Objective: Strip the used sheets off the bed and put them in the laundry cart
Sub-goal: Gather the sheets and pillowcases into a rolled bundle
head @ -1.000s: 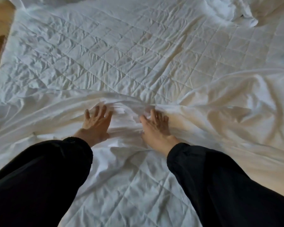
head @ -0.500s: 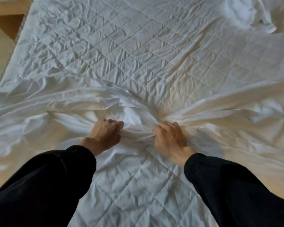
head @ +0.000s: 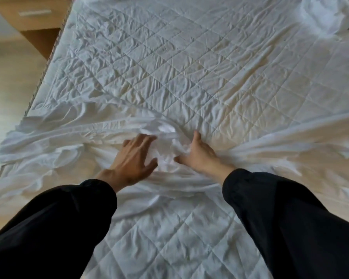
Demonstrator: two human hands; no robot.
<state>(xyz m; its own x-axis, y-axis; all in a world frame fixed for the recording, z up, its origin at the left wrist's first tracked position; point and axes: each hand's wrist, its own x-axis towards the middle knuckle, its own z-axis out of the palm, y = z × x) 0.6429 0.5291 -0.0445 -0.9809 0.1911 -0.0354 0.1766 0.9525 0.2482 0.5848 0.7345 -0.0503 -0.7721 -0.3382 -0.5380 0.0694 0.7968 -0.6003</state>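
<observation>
View from a head camera, looking down over a person's two arms in black sleeves [head: 58, 228] at a white quilted mattress protector [head: 189, 67], creased and mostly bare. The used sheet [head: 69, 137], also white, lies gathered into a rumpled band running from side to side across the protector, its left end spilling over the edge towards the pale wooden floor [head: 10, 87].

Both hands rest on the middle of this band, close together. The left hand [head: 135, 158] lies flat with fingers spread wide and straight, pressing on the cloth rather than gripping it. The right hand [head: 199, 156] has its thumb stretched towards the left hand and one finger pointing away. Its other fingers sink into the folds, so whether it grips the cloth cannot be told.

The hands seem placed to bunch the sheet towards the centre, so it can be lifted as one bundle.

A loose heap of white linen [head: 320, 19] sits at the far right. A wooden drawer unit [head: 34, 13] stands far left. No laundry cart is in view.
</observation>
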